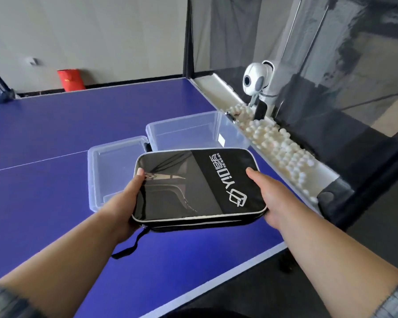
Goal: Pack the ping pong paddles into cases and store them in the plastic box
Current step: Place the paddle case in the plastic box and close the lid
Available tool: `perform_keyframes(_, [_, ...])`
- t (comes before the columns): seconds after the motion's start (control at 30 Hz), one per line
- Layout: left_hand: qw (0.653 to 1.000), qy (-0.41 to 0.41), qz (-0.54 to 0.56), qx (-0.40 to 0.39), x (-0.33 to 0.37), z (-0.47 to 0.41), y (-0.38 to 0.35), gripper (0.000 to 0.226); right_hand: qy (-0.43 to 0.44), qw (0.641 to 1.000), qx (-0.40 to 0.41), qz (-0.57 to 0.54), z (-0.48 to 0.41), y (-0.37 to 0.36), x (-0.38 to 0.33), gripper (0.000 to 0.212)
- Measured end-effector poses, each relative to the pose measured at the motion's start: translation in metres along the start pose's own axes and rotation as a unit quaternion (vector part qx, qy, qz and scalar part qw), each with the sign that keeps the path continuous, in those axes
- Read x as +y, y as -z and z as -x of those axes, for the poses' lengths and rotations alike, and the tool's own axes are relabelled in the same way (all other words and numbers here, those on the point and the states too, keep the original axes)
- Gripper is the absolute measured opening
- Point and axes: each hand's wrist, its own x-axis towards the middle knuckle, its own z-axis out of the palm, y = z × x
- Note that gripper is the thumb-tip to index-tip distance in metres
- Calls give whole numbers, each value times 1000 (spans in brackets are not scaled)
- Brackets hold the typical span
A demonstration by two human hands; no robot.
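Note:
A black rectangular paddle case with white piping and white lettering is held flat above the blue ping pong table. My left hand grips its left edge, thumb on top. My right hand grips its right edge. The case looks zipped shut, and a black strap hangs from its near left corner. Just beyond it stands the clear plastic box, open on top. The box's clear lid lies flat to the left of the box, partly under the case. No paddle is visible.
Along the table's right side runs a white trough full of white balls, with a white ball-feeding machine behind dark netting. A red bag sits by the far wall. The table's near edge lies just below my forearms.

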Motion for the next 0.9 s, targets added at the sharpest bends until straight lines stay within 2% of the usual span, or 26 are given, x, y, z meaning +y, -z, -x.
perform_keyframes(0.13, [998, -15, 38, 52, 33, -40, -18, 49, -4, 1000, -1, 15, -57, -9, -44, 29])
perform_keyframes(0.23, [997, -33, 42, 58, 73, -76, -34, 45, 6, 1000, 5, 15, -101, -20, -79, 24])
perform_keyframes(0.33, [996, -62, 40, 48, 114, -119, -46, 51, 21, 1000, 7, 5, -150, -28, -113, 20])
perform_keyframes(0.43, [997, -30, 47, 50, 143, -160, -60, 57, 20, 1000, 5, 22, -197, -34, -137, 24])
perform_keyframes(0.6, [995, 13, 66, 72, 154, -236, -78, 45, 1, 998, -13, 68, -282, -42, -156, 30])
perform_keyframes(0.77, [985, 58, 44, 157, 144, -304, -83, 40, -52, 988, -30, 139, -372, -63, -145, 28])
perform_keyframes(0.9, [959, 121, -1, 255, 123, -348, -82, 43, -102, 975, -22, 197, -417, -78, -118, 34])
